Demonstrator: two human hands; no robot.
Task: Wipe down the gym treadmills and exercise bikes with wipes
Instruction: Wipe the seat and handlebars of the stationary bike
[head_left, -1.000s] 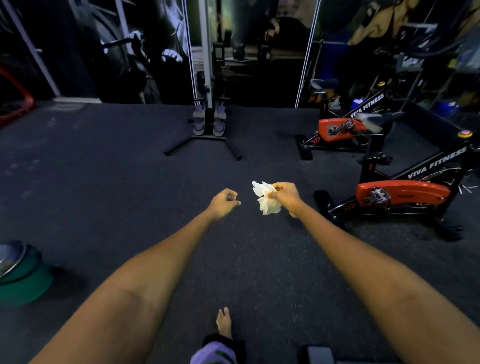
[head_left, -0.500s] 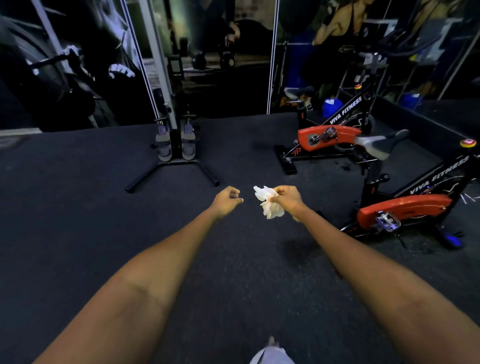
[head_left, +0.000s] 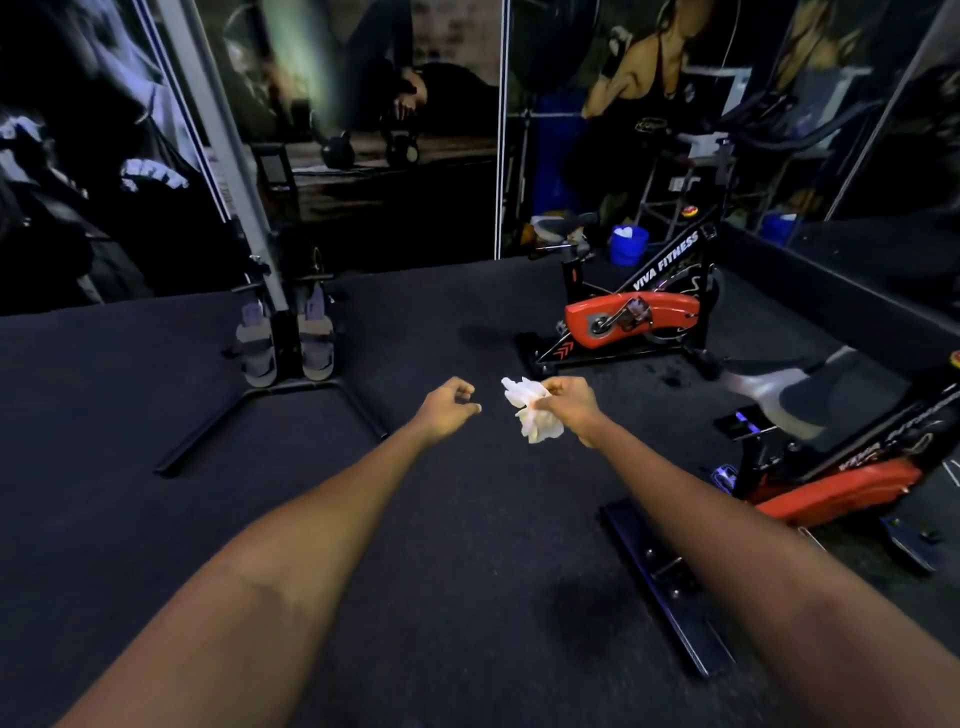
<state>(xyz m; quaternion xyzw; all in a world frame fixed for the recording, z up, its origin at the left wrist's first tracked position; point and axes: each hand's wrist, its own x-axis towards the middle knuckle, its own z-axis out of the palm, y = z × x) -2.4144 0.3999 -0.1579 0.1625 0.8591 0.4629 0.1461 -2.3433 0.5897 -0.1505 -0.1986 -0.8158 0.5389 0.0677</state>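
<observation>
Crumpled white wipe (head_left: 532, 418) at mid-frame, bunched in the curled fingers of the right hand (head_left: 569, 402), held out over the dark floor (head_left: 467, 519). Just left of it and apart from it, left hand (head_left: 449, 405) with fingers loosely curled, holding nothing. Near exercise bike (head_left: 831, 467) at the right edge, red and black with a grey saddle; far exercise bike (head_left: 634, 312) at upper right, lettered VIVA FITNESS; black machine stand (head_left: 280, 338) at left centre.
</observation>
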